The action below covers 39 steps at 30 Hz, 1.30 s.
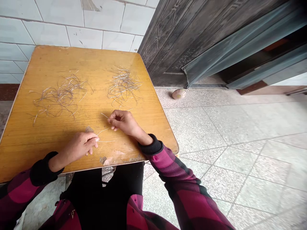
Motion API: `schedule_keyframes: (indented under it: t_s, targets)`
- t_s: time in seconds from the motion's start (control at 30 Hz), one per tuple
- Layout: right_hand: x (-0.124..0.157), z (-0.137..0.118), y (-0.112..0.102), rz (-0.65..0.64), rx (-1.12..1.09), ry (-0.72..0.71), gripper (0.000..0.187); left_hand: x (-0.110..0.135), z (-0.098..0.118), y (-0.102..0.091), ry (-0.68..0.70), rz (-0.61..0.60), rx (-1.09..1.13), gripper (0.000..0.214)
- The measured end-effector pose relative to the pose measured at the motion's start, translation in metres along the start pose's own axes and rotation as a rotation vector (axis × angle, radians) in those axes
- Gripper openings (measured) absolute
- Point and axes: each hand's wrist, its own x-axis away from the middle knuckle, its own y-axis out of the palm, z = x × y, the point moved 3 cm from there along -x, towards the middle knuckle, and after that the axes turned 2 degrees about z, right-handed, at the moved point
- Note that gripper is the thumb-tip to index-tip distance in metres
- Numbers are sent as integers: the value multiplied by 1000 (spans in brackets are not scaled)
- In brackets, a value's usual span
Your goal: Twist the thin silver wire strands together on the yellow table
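Observation:
Between the thumb and fingers of my left hand (83,142) is a thin, pale wire (106,141); two thin ends stick out to the right from the pinch, and I cannot tell whether they are one piece. My right hand (123,121) is a little farther up and to the right, pinching another thin wire (104,115) whose end points left. Both hands hover low over the wooden table (96,59). A loose tangle of curled wires (63,92) lies beyond my left hand. Past my right hand sits a second pile of straighter wires (123,83).
White wall tiles (91,36) border the table's far edge. To the right stand a dark carved door (168,41) and a grey-green curtain (230,48). A pale ball (179,94) rests on the speckled floor (192,124). The tabletop's front edge has worn, chipped patches.

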Motion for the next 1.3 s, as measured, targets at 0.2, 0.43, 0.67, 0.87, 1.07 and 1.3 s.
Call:
schedule_keyframes:
  t_s: [0.2, 0.43, 0.67, 0.87, 1.07, 1.3]
  targets:
    - [0, -3, -5, -118, -247, 158, 39, 0, -3, 1, 74, 112, 0, 29]
    - [0, -3, -10, -173, -327, 219, 34, 4, 0, -1, 302, 290, -223, 21]
    - [3, -8, -9, -69, -375, 92, 25, 6, 3, 0, 299, 277, -224, 22]
    - [12, -24, -16, -104, -344, 45, 34, 1, -3, -2, 35, 161, 16, 33]
    - [14, -23, -8, -91, -223, 54, 37, -1, 0, -2, 69, 187, -5, 32]
    - [7, -14, -9, -114, -253, 142, 40, 1, -3, 1, 197, 261, 40, 13]
